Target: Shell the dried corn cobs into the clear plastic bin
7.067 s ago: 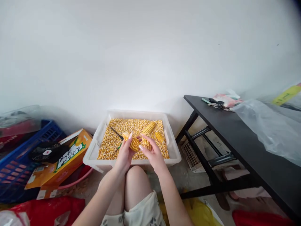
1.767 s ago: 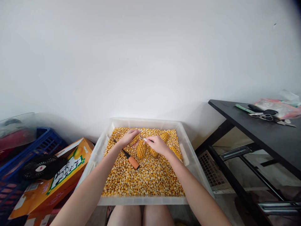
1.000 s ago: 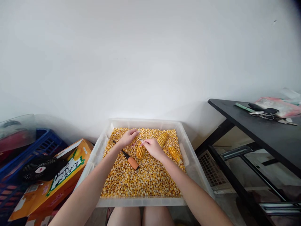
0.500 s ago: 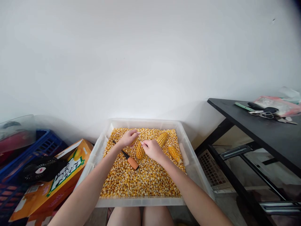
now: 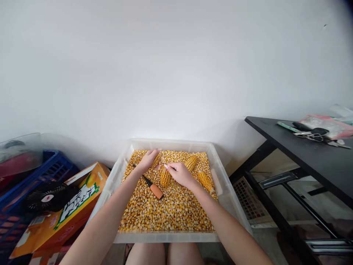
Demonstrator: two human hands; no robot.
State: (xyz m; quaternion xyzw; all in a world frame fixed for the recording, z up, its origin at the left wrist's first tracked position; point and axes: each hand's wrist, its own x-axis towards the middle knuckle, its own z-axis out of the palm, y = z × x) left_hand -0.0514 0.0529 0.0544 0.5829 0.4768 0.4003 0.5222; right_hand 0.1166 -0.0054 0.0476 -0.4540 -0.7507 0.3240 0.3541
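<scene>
My left hand (image 5: 148, 160) is wrapped round an ear of corn (image 5: 156, 161), over the far left part of a clear plastic bin (image 5: 116, 173). My right hand (image 5: 179, 173) is closed beside it, thumb and fingers pinched together; whatever is between them is too small to make out. Just below the right fingers lies a second ear (image 5: 165, 178). Partly behind that hand is a larger ear (image 5: 191, 162), and another ear (image 5: 204, 180) rests to its right. A tool with an orange handle (image 5: 156, 191) and a dark shaft lies on the loose corn kernels (image 5: 165, 215).
Left of the bin are an orange cardboard box (image 5: 79, 198), a black fan (image 5: 45, 198) and a blue plastic crate (image 5: 56, 163). To the right stands a dark table (image 5: 309, 154) with scissors (image 5: 314, 134) and a plastic bag (image 5: 328, 125). A white wall rises behind.
My left hand has shifted slightly left and up, so more of its ear shows. My right hand has moved a little, its fingers still pinched. The other ears and the tool stay put.
</scene>
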